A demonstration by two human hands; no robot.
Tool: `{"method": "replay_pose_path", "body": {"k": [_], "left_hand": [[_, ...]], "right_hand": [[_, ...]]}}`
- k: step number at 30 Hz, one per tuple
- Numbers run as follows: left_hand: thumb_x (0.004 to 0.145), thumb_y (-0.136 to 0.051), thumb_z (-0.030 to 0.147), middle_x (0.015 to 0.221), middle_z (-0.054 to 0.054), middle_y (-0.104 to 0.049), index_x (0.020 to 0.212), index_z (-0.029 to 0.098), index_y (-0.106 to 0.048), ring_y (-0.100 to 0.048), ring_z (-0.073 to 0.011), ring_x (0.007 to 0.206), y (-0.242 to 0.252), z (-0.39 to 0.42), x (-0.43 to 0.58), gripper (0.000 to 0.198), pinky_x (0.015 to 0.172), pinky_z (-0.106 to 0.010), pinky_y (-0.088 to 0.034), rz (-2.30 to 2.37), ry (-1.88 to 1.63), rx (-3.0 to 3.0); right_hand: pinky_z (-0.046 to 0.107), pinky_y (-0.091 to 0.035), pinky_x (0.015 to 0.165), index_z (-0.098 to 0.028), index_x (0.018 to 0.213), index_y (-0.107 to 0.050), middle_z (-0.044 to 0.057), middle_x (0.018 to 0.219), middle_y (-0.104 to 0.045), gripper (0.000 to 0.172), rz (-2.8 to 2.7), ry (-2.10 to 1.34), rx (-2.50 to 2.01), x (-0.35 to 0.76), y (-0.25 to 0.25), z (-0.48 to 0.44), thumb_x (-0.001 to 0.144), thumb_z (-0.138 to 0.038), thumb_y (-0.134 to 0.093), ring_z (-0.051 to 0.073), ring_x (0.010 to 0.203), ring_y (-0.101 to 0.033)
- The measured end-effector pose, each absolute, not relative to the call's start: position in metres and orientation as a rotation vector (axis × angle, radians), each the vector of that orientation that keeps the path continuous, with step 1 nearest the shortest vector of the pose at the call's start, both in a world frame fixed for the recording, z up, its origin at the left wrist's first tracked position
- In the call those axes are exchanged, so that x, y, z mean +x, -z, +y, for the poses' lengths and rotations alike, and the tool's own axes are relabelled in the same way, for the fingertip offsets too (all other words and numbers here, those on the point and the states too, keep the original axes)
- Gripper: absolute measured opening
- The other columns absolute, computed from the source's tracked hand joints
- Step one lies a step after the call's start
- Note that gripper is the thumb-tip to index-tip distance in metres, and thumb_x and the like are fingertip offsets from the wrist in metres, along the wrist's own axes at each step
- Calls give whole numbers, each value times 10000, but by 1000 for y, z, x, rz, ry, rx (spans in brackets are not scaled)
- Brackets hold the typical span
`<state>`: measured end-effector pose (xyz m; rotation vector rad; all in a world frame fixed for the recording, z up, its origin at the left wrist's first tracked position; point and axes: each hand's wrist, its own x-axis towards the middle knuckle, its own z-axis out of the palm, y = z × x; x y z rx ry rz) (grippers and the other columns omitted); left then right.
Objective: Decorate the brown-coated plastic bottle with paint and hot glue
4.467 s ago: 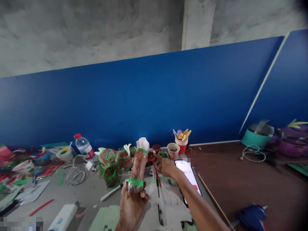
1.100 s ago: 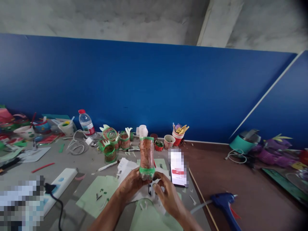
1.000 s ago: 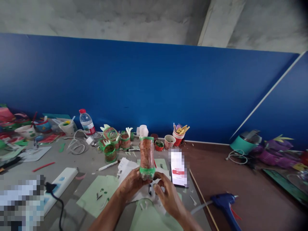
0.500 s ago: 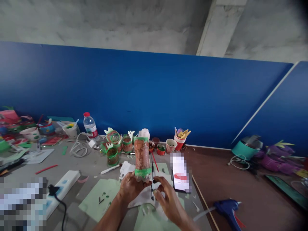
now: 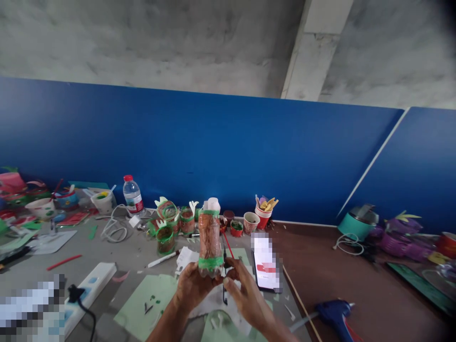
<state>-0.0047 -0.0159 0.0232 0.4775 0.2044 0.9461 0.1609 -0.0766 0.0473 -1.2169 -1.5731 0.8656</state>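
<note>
1. Back from the small cups it reached toward earlier, the right hand (image 5: 244,292) now sits just beside the brown bottle (image 5: 210,235), which has gone from tilted to upright.
2. Far left, a white power strip (image 5: 93,285) lies on the grey table (image 5: 131,251). Behind it, a water bottle (image 5: 133,195) wears a red label, its writing too small to read.
3. The left hand (image 5: 194,289) wraps the brown bottle's green-taped base, holding it above the green paper (image 5: 142,304).
4. The right hand's curled fingers pinch a thin black pen (image 5: 224,285) beside that base.
5. The phone (image 5: 266,266) has a blurred, unreadable screen.
6. A blue glue gun (image 5: 333,311) lies to the right, well apart.
</note>
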Motion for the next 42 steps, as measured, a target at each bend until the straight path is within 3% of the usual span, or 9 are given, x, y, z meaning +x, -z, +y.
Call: {"method": "replay_pose_path", "body": {"k": [4,13,19,27,32,39,42], "left_hand": [[723,-697,326,893,-110,-782,889,114,-763,-697,-250,831,-18,-14,-7,277,807,-376,-503,162,-924,502],[788,-637,311,1025,-129,-765,1018,87,-726,-691,-270,961,-9,-8,-10,333,893,-387,-486,38,-893,519],[792,-625,295,946,-102,-774,940,126,-744,-698,-255,915,-1,-4,-14,255,876,-361,-499,77,-867,513],[749,-665,296,943,-97,-782,979,102,-754,-694,-235,938,0,-4,-16,313,930,-340,-476,67,-844,517],[771,-634,316,964,-102,-782,981,114,-760,-703,-264,893,-2,-5,-14,318,918,-406,-484,48,-844,558],[806,-626,332,921,-88,-785,1022,123,-755,-713,-263,869,-3,-1,-16,327,953,-428,-466,11,-863,603],[840,-608,333,936,-83,-781,1042,140,-748,-706,-268,926,-2,0,-15,313,980,-425,-450,19,-886,612]], "right_hand": [[379,-524,884,-155,1293,-501,168,1226,-612,527,-1487,-910,-1175,151,-55,-74,887,-490,-531,260,1049,-636],[388,-526,912,-151,1328,-470,171,1225,-642,505,-1433,-939,-1116,141,-58,-76,897,-403,-544,264,1082,-643],[382,-497,968,-194,1312,-473,129,1193,-658,401,-1507,-928,-1045,140,-68,-85,918,-261,-507,235,1094,-636],[337,-530,893,-163,1324,-470,140,1209,-647,470,-1454,-884,-1066,129,-72,-82,862,-202,-545,233,1054,-649],[336,-524,876,-131,1345,-451,164,1260,-611,523,-1485,-868,-1082,123,-75,-79,840,-224,-553,249,1083,-622],[331,-528,728,-134,1096,-593,110,989,-669,319,-1481,-866,-1121,119,-86,-77,797,-239,-567,240,861,-651],[334,-517,695,-132,1046,-603,89,918,-660,310,-1436,-809,-1159,119,-85,-75,751,-227,-591,230,789,-631]]}}
